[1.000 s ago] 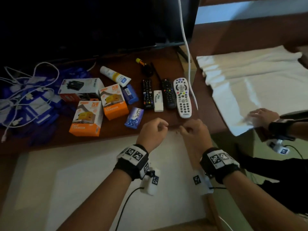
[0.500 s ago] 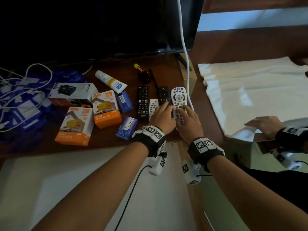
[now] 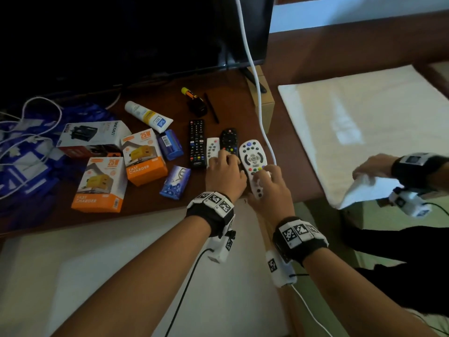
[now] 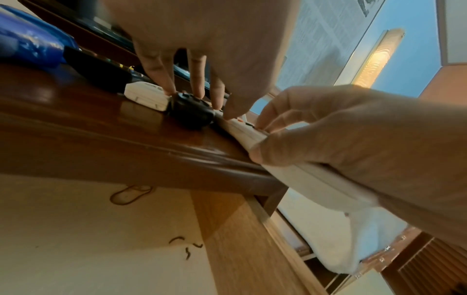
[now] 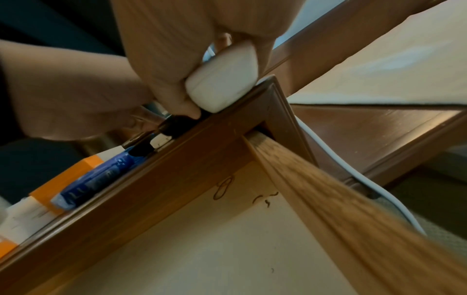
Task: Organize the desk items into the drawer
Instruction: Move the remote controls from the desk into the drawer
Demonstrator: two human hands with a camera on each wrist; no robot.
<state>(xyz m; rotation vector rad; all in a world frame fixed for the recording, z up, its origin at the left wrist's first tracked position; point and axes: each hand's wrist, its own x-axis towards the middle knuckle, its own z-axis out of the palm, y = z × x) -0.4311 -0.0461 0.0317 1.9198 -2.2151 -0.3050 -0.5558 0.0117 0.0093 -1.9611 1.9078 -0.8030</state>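
Remotes on table edge: our right hand (image 3: 268,188) grips white remote (image 3: 252,161), left hand (image 3: 224,173) fingers press flat on black remote (image 3: 228,139). Step: pickup. Next: lift clear, lower into open drawer (image 3: 145,276).

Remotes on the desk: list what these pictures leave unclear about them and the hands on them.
- Black remote: near half hidden under the left hand in the head view.
- White remote: the right hand covers its lower buttons; button labels too small.
- Small white remote: whether fingers press it is unclear, left wrist view.
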